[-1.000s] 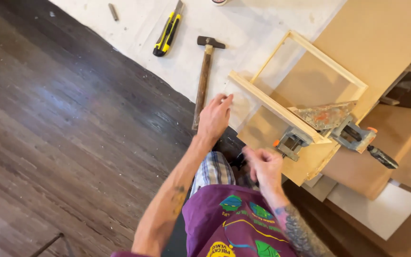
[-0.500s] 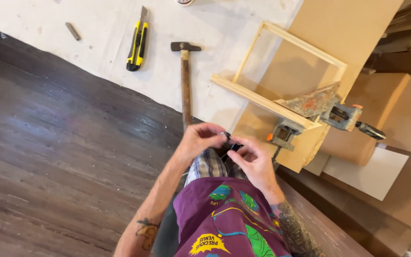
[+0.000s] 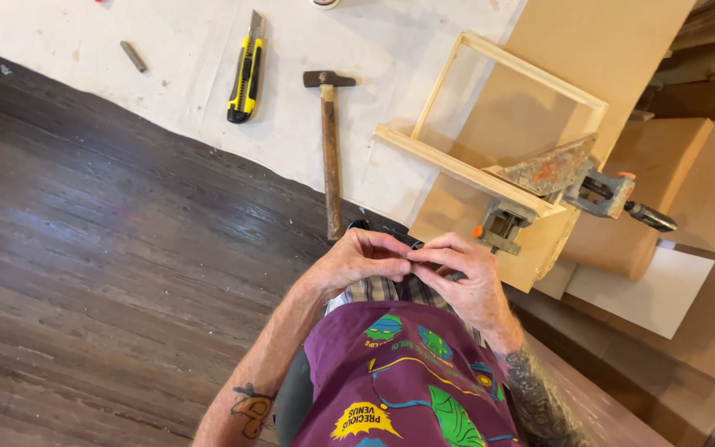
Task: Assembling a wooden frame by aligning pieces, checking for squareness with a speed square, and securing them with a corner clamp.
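Observation:
My left hand [image 3: 356, 261] and my right hand [image 3: 467, 280] meet in front of my lap, fingertips pinched together on a small dark object [image 3: 414, 246] that is mostly hidden. Just beyond them a hammer [image 3: 329, 149] with a wooden handle lies on a white sheet [image 3: 167, 99]; its handle end is close to my left hand. Right of the hammer, a pale wooden frame [image 3: 465, 172] rests on brown boards. A rusty metal corner clamp [image 3: 558, 178] grips the frame's near right corner, a little beyond my right hand.
A yellow and black utility knife [image 3: 246, 73] and a short brown stick [image 3: 133, 56] lie on the sheet at the back left. Dark wooden floor [image 3: 109, 273] fills the left. Brown boards [image 3: 688, 190] and a white panel [image 3: 647, 290] are stacked at the right.
My left hand drew back from near the hammer handle and joined my right hand at my lap. The view shifted, so the tools now appear further right.

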